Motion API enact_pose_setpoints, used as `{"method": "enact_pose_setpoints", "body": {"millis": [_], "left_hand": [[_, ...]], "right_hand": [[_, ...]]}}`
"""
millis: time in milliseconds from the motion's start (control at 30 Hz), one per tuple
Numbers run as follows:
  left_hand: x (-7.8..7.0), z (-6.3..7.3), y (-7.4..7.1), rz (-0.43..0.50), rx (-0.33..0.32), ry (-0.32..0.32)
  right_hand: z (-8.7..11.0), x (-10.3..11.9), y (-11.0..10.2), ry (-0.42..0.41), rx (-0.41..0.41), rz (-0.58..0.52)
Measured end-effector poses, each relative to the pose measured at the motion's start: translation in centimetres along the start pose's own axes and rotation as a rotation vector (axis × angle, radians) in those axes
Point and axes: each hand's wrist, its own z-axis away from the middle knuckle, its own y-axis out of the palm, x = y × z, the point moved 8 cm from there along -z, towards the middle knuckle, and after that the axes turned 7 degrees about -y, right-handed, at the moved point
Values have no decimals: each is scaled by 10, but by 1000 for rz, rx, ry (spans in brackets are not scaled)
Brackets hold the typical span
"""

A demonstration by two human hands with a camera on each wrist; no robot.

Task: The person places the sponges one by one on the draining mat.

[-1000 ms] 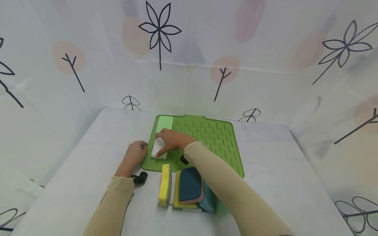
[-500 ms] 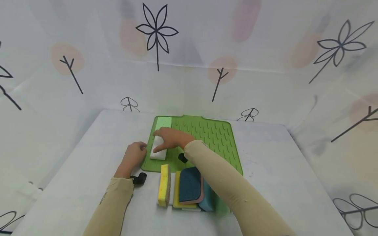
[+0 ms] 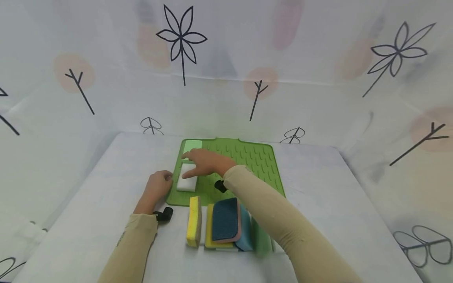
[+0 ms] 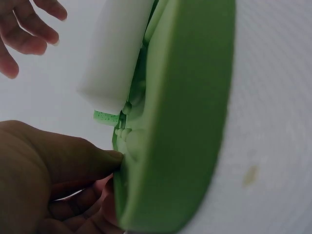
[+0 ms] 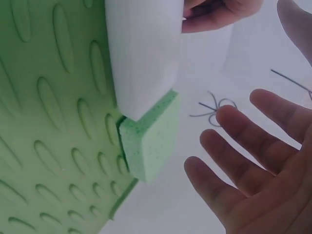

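fingers of the left hand (image 3: 157,185) pinch the green mat (image 3: 247,155) at its eight o'clock edge. the right hand (image 3: 207,162) is spread wide, with open room to the white block (image 3: 186,183).

Clearance: right side free, near and left sides obstructed

Widest free room: right part of the green ridged mat (image 3: 255,157), plus the white tabletop (image 3: 318,181) beyond its right edge. Low entry from near right meets the beige right sleeve (image 3: 276,212), slanting over the mat. Near edge: yellow upright sponge (image 3: 193,222) and dark blue pad (image 3: 225,220) stand in a row across the approach. Left edge: left hand (image 3: 158,184) pinches the rim there; tabletop left of that arm is passable. Right hand (image 3: 205,162), fingers spread, covers the white rectangular block (image 3: 186,183) from above, a gap between. Light green porous sponge (image 3: 192,145) bars the block's far end.
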Motion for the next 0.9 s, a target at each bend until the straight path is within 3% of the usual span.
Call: {"method": "enact_pose_setpoints", "body": {"millis": [367, 900], "left_hand": [[0, -1, 2, -16, 5, 0], [1, -1, 4, -22, 22, -47]], "right_hand": [[24, 3, -8, -1, -27, 12], [81, -7, -17, -11, -109, -31]]}}
